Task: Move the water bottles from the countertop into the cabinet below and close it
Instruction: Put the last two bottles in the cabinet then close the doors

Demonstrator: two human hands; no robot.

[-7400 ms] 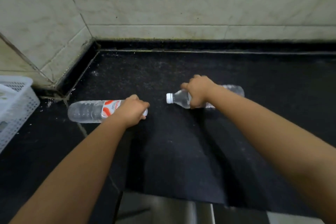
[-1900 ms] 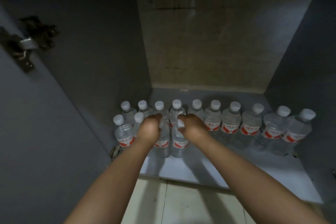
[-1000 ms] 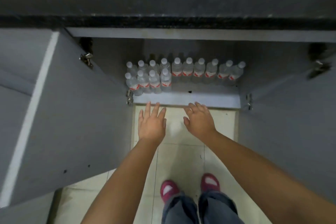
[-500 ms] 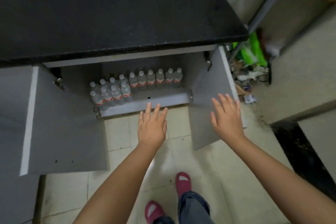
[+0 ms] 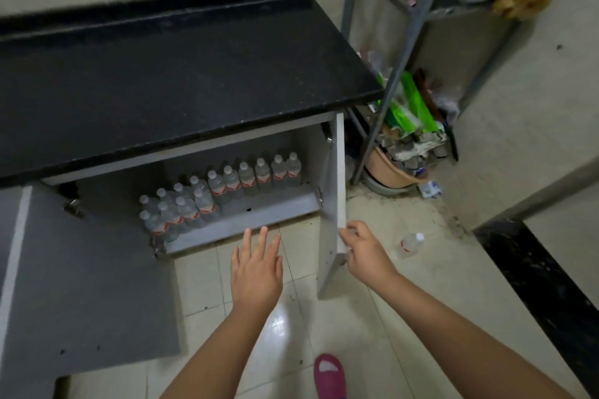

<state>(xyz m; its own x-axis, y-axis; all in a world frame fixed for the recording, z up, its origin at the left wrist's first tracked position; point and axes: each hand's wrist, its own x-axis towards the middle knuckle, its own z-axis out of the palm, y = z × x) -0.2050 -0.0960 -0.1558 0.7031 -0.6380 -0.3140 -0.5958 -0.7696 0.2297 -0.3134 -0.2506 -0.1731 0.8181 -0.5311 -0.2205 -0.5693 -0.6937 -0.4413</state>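
Observation:
Several clear water bottles [image 5: 223,191] with white caps and red labels stand in rows on the floor of the open cabinet [image 5: 246,220] under the black countertop [image 5: 168,74]. My right hand [image 5: 363,249] grips the outer edge of the right door [image 5: 330,214], which stands out edge-on. My left hand [image 5: 257,269] hovers with straight fingers in front of the cabinet, holding nothing. The left door [image 5: 81,282] is swung wide open. One more bottle [image 5: 411,244] lies on the floor tiles right of the right door.
A metal rack [image 5: 398,58] stands right of the counter, with a green bag [image 5: 411,107] and a tan basin [image 5: 392,168] at its foot. A wall corner with a black base [image 5: 531,269] runs at the right. A pink slipper [image 5: 329,376] shows below.
My right hand has gone from hovering with spread fingers to gripping the right door's edge. The view has swung further right and back. The left hand stays flat before the cabinet.

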